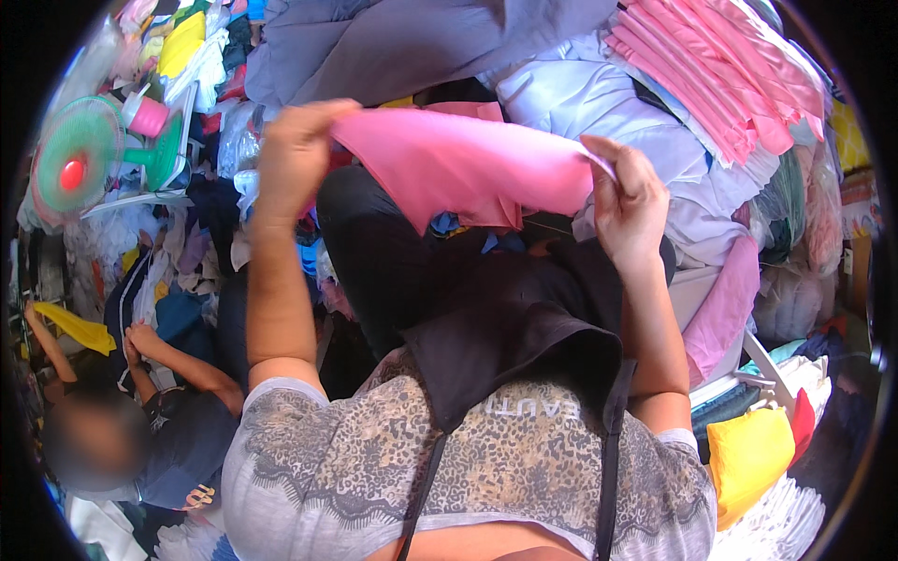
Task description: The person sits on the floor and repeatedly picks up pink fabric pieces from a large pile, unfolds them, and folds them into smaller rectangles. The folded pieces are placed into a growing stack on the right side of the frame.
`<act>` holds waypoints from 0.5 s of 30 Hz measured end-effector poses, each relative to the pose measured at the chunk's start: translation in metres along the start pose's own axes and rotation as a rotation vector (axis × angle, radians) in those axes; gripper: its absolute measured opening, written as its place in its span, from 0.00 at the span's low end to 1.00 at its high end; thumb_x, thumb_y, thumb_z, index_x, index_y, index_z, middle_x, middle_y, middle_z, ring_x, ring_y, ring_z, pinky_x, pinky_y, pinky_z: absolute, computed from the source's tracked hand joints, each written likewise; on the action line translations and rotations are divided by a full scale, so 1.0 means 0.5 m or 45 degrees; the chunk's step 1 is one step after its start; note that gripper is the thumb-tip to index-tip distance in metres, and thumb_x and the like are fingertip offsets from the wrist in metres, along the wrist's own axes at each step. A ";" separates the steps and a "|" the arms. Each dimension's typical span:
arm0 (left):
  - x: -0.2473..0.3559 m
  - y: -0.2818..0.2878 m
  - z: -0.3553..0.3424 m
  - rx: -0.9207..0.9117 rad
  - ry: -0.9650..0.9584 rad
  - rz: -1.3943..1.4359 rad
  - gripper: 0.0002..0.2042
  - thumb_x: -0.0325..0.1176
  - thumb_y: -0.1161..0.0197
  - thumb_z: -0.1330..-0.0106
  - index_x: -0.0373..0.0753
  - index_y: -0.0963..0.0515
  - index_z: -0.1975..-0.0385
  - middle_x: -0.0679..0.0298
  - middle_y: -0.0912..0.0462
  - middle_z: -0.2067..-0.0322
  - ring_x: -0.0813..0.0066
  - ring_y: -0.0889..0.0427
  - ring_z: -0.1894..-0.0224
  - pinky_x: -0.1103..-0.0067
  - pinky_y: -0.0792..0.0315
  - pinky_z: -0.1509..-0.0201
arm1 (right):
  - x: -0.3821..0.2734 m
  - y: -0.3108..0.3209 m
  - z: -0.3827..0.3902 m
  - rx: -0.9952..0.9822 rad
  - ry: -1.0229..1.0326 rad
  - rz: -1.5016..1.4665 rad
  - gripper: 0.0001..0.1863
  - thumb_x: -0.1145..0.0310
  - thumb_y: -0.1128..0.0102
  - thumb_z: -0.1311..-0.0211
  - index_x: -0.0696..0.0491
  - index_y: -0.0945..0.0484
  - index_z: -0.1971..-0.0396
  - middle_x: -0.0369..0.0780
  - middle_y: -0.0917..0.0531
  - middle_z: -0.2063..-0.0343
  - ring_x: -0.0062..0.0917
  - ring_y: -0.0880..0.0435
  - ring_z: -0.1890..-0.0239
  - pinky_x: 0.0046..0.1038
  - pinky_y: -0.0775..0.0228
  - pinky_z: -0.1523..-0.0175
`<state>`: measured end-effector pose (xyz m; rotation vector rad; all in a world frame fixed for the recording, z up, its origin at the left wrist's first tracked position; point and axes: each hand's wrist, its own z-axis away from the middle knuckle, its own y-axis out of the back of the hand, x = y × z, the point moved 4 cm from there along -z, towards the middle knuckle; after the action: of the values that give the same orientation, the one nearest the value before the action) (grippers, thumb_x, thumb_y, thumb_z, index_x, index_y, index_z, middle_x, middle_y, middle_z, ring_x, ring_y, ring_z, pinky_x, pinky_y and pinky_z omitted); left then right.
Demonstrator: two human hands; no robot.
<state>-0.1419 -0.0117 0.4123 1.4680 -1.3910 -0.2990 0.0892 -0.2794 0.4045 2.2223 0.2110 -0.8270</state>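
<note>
A piece of pink cloth (477,159) is stretched between my two raised hands, above my lap. My left hand (304,154) is closed on its left end, somewhat blurred by motion. At the other end, my right hand (629,192) pinches the cloth's edge between thumb and fingers. One flap of the cloth hangs down toward my dark-clad knees. Beneath it, part of another pink piece shows, and I cannot tell whether the two are joined. A black apron (524,337) hangs from my neck and spreads over my lap.
Folded pink cloths (720,70) lie on pale fabric (599,103) at the far right. Grey-blue cloth (421,47) is heaped ahead. A green fan (79,159) stands at left, near a co-worker (178,411) handling cloth. A yellow bundle (748,458) sits near my right elbow.
</note>
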 end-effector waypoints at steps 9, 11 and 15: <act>-0.024 0.194 0.208 -0.146 0.325 0.017 0.21 0.12 0.49 0.53 0.36 0.14 0.63 0.60 0.15 0.60 0.62 0.20 0.49 0.71 0.30 0.40 | -0.028 -0.131 0.053 -0.369 0.236 -0.295 0.17 0.83 0.40 0.53 0.51 0.16 0.62 0.38 0.13 0.62 0.33 0.17 0.56 0.34 0.29 0.47; -0.049 0.160 0.290 -0.359 0.637 0.075 0.19 0.13 0.48 0.53 0.36 0.14 0.65 0.59 0.15 0.62 0.64 0.19 0.53 0.73 0.28 0.44 | 0.000 -0.190 0.099 -0.591 0.151 -0.374 0.18 0.83 0.40 0.54 0.50 0.15 0.62 0.38 0.13 0.62 0.32 0.17 0.55 0.33 0.29 0.46; -0.086 0.093 0.428 -0.973 1.211 -0.125 0.19 0.20 0.46 0.48 0.39 0.16 0.57 0.52 0.17 0.50 0.59 0.21 0.44 0.70 0.30 0.38 | 0.091 -0.302 0.178 -1.248 -0.265 -0.686 0.13 0.72 0.36 0.44 0.53 0.16 0.57 0.45 0.14 0.58 0.35 0.18 0.50 0.35 0.28 0.43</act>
<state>-0.3440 -0.0709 0.3383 0.8213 -0.3507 -0.1261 0.0224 -0.2385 0.2412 1.1516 0.9200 -0.9434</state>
